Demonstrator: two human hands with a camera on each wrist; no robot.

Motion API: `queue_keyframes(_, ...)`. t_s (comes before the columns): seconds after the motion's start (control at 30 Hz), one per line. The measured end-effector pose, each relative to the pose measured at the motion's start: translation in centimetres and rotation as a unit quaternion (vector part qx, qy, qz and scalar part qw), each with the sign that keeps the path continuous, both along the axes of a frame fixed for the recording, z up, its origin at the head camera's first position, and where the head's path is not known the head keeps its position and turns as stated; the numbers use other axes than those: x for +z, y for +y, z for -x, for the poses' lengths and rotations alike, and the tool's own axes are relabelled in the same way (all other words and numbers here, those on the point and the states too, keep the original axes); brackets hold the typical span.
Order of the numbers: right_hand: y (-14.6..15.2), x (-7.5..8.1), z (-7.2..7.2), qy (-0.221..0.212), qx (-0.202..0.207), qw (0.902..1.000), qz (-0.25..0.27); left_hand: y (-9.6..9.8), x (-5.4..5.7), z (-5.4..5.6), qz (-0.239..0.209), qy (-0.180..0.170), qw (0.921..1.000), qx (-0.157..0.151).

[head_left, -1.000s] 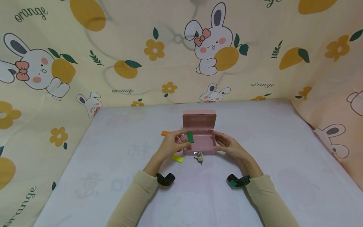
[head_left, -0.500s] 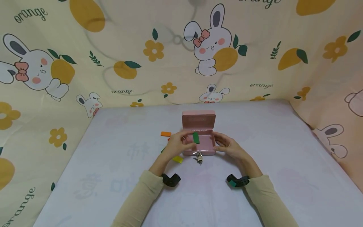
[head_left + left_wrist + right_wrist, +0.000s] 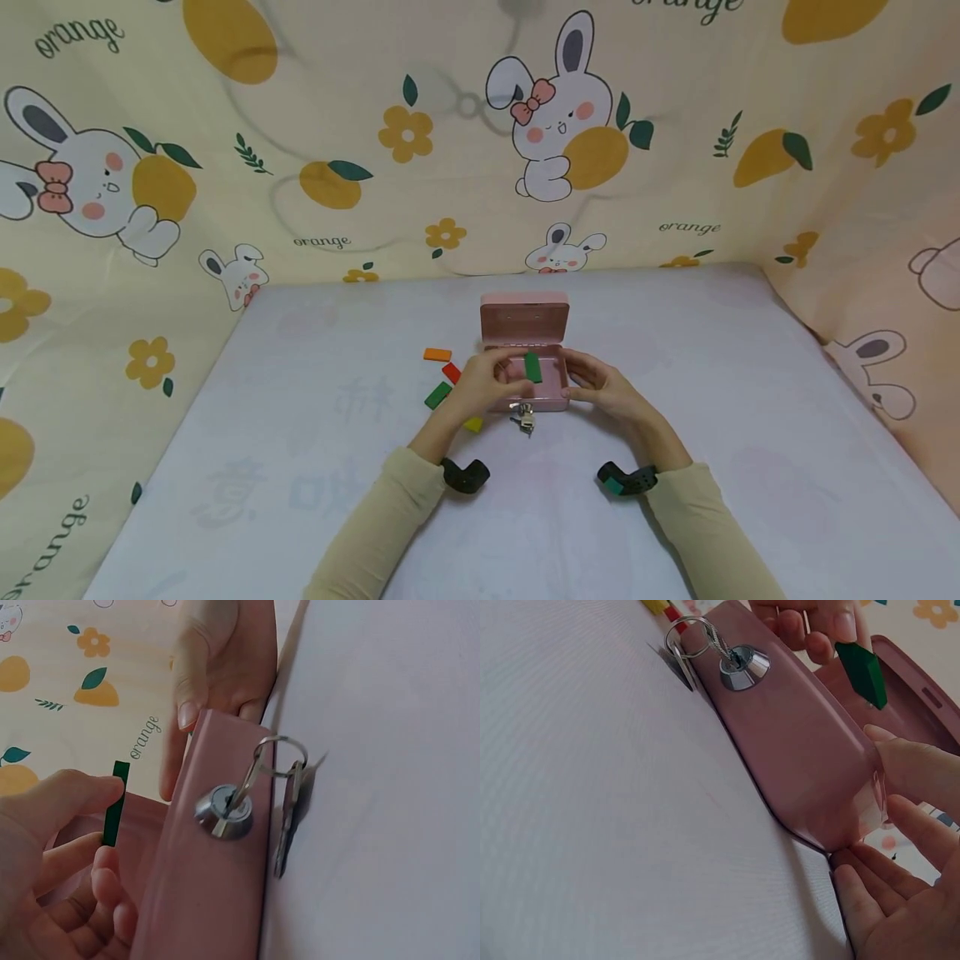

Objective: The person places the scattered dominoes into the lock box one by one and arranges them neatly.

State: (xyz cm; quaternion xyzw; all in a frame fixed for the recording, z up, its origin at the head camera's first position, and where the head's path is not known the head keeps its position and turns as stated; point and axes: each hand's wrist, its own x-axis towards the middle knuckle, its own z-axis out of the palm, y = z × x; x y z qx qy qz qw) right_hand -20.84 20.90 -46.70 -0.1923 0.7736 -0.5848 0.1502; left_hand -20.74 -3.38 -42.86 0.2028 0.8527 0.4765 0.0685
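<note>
A pink metal cash box (image 3: 553,393) stands on the white table with its lid (image 3: 525,322) raised. My left hand (image 3: 478,385) is over the box's left part, pinching a small green block (image 3: 532,367) between thumb and fingers. The left wrist view shows this green block (image 3: 115,804) held upright on edge above the open box. At the box's right side, my right hand (image 3: 611,392) holds the wall, its thumb near the rim and its fingers (image 3: 885,889) against the side and lower corner. A key ring with keys (image 3: 527,422) hangs from the front lock (image 3: 225,812).
Left of the box lie an orange block (image 3: 437,354), a red block (image 3: 452,372), a second green block (image 3: 437,395) and a yellow block (image 3: 473,424), the last partly hidden by my left arm. A patterned cloth (image 3: 465,192) rises behind the table.
My left hand has moved right with the green block, from the box's left edge to above its interior. The loose blocks behind it have come into view. My right hand stays at the box.
</note>
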Motion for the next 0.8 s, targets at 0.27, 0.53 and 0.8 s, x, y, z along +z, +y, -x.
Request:
queue_keyframes(0.27, 0.0, -0.3, 0.1, 0.0, -0.002, 1.0, -0.006, 0.8, -0.7, 0.2, -0.004, -0.01, 0.9998, -0.017)
queue_keyframes(0.53, 0.0, -0.4, 0.1, -0.002, -0.007, 1.0, -0.005, 1.7, -1.0, 0.4, -0.004, -0.018, 0.9994, -0.028)
queue_keyframes(0.8, 0.1, -0.2, 0.1, -0.002, -0.001, 1.0, 0.0, 2.4, -1.0, 0.6, 0.02, -0.014, 0.9995, -0.022)
